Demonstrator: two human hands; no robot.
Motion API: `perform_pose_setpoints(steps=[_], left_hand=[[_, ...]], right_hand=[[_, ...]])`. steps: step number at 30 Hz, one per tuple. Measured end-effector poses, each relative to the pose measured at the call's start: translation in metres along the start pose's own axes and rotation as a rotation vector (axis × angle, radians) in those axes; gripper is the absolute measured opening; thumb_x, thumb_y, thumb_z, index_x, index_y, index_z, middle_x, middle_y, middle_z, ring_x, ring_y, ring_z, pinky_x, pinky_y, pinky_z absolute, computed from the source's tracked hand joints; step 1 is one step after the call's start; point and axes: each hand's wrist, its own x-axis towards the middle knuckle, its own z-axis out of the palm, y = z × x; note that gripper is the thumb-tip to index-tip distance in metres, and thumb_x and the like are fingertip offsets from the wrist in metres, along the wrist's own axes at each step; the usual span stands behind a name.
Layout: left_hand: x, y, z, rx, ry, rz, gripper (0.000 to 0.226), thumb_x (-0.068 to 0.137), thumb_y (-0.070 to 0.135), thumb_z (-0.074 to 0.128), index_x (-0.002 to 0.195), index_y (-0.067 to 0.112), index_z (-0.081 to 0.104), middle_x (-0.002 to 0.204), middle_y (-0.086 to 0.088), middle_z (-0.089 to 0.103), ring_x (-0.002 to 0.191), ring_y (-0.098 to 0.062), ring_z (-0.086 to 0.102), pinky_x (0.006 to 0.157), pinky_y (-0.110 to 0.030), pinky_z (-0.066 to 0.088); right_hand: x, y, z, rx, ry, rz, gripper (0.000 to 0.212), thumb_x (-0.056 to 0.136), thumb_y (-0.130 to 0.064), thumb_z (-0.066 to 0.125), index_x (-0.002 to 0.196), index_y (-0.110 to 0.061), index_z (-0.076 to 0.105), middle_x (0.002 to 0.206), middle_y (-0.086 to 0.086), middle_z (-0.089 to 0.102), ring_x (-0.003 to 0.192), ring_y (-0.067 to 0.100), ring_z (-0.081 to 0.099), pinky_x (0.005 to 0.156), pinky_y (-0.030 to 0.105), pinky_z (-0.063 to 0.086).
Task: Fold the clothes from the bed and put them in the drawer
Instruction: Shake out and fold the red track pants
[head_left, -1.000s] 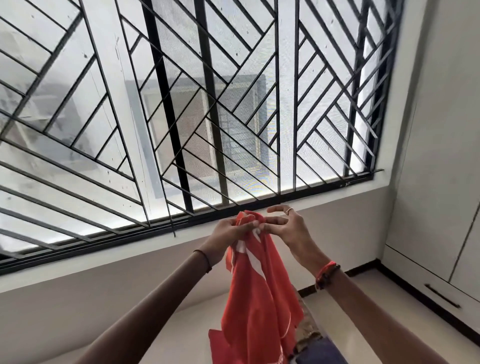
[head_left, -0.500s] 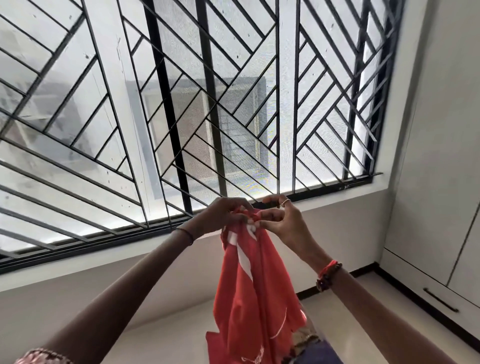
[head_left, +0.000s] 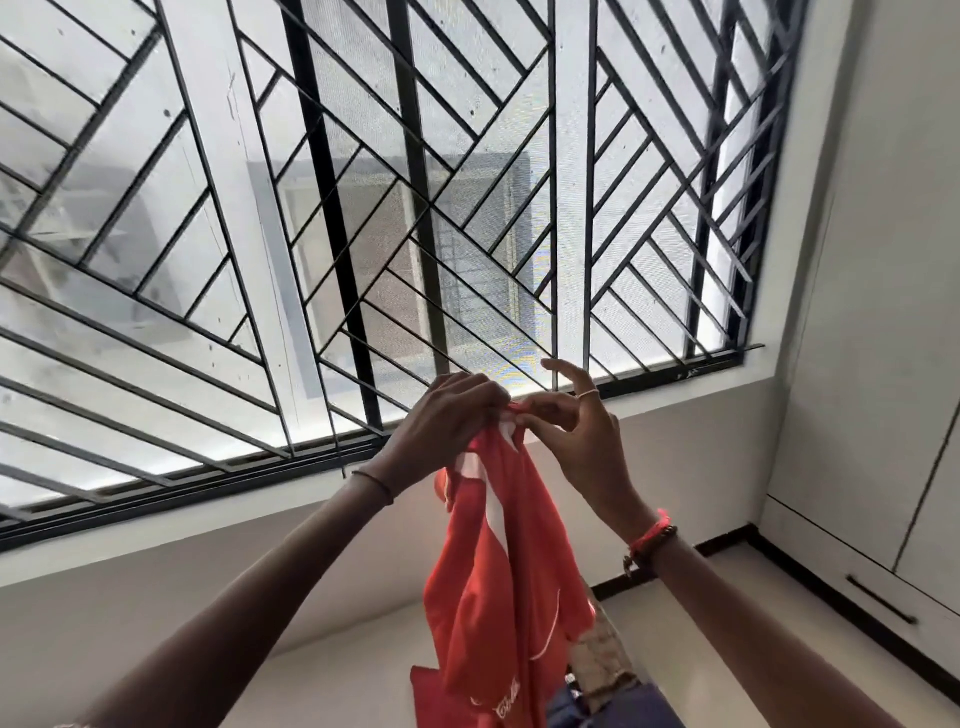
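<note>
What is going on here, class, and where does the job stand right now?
A person holds a red garment up in front of a barred window. The left hand grips its bunched top edge, and the right hand pinches the same edge right beside it. The cloth hangs down loose between the arms, not yet folded.

Red garment (head_left: 498, 582) with white stripes and white script lettering near the hem, hanging bunched and vertical at centre, top edge pinched up high.

window grille (head_left: 415, 208) ahead (barred), wardrobe (head_left: 883, 260) right
</note>
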Motion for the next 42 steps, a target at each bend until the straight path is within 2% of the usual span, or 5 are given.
perform_pose_setpoints(steps=[16,21,29,34,42], left_hand=[[0.015,0.026,-0.004,-0.293,0.103,-0.254,0.012,0.082,-0.005,0.060,0.090,0.004,0.060,0.085,0.005,0.063,0.083,-0.006,0.060,0.075,-0.020,0.045],[0.011,0.020,-0.006,-0.371,0.220,-0.382,0.010,0.080,-0.007,0.057,0.087,0.000,0.056,0.079,0.014,0.060,0.081,0.008,0.060,0.074,-0.012,0.042],[0.006,0.027,-0.014,-0.353,0.059,-0.236,0.022,0.086,0.006,0.048,0.087,0.028,0.054,0.088,0.000,0.066,0.087,-0.012,0.063,0.080,-0.026,0.047],[0.001,0.027,-0.007,-0.384,-0.017,-0.224,0.015,0.084,-0.004,0.053,0.089,0.010,0.058,0.084,0.009,0.061,0.083,0.004,0.057,0.077,-0.014,0.043],[-0.032,0.009,0.003,-0.912,-0.049,-0.642,0.047,0.086,0.023,0.062,0.129,0.018,0.045,0.115,-0.003,0.061,0.105,-0.009,0.061,0.087,-0.023,0.048]], right_hand=[[0.011,0.003,0.003,-0.392,0.079,-0.263,0.071,0.073,0.003,0.069,0.137,-0.013,0.044,0.080,-0.004,0.050,0.069,-0.004,0.046,0.072,0.001,0.035],[0.000,0.004,0.003,-0.375,0.015,-0.420,0.046,0.083,-0.006,0.069,0.127,-0.010,0.055,0.094,-0.001,0.066,0.081,0.001,0.059,0.083,0.013,0.048],[0.026,0.021,-0.025,0.448,-0.535,0.441,0.057,0.062,-0.041,0.084,0.109,-0.015,0.064,0.098,-0.003,0.071,0.090,0.008,0.065,0.078,0.022,0.053],[0.020,0.025,-0.025,0.243,-0.676,0.378,0.022,0.077,0.005,0.068,0.098,-0.003,0.069,0.094,0.007,0.069,0.089,0.014,0.062,0.084,0.022,0.050],[0.010,0.035,-0.009,0.288,-0.410,0.344,0.022,0.073,0.005,0.073,0.089,-0.010,0.072,0.080,0.000,0.071,0.076,0.010,0.062,0.077,0.021,0.050]])
